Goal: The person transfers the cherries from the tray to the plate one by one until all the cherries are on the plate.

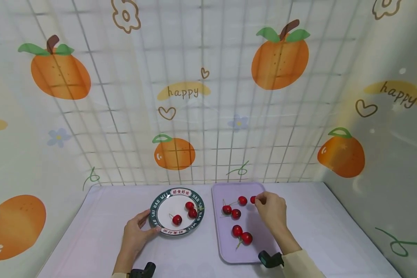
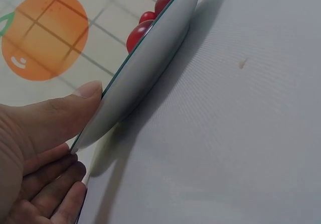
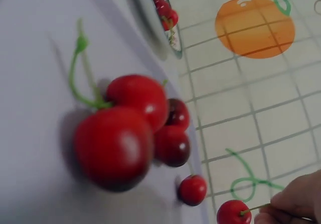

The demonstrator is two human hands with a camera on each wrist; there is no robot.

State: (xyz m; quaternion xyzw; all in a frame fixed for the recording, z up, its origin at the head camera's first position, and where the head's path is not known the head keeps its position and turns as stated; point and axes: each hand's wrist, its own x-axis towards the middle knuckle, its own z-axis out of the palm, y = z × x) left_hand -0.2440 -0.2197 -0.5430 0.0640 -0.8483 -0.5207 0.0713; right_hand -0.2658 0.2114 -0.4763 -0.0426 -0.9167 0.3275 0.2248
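Observation:
In the head view my left hand [image 1: 134, 234] holds the left edge of a round plate [image 1: 173, 200] with a dark green lettered rim. The left wrist view shows the thumb on that rim and the fingers below it. Three cherries [image 1: 177, 220] lie on the plate. My right hand [image 1: 272, 210] is over the far right part of a lilac tray [image 1: 227, 247]. Its fingertips pinch the stem of a red cherry [image 3: 233, 213], clearest in the right wrist view. Several more cherries [image 1: 246, 238] rest on the tray, some joined by green stems.
Plate and tray stand side by side on a white-covered table [image 1: 90, 231]. Behind rises a curtain [image 1: 222, 116] printed with oranges and grid lines. Dark wrist cameras [image 1: 271, 259] sit on both wrists, the right one over the tray's near edge.

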